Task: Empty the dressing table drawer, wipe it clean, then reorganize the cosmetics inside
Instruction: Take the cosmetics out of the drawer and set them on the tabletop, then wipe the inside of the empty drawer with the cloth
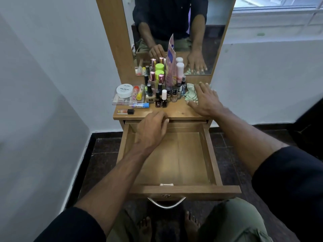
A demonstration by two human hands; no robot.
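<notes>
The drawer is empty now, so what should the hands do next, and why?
Probably the right hand, lying flat on the green cloth, should grip it and bring it into the drawer to wipe. The cosmetics already stand on the tabletop.

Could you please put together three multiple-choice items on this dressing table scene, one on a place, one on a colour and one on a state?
1. Where does the pale green cloth lie?
A. in the drawer
B. on the tabletop's right side
C. on the floor

2. What colour is the round nail polish jar's lid?
A. white
B. red
C. black

3. What state is the wooden pull-out drawer in?
A. shut
B. open and full
C. open and empty

Answers: 1 B, it lies beside the bottles, under the right hand; 2 A, the lid is white with dark lettering; 3 C, only its bare wooden floor shows, with the left hand above its back.
</notes>
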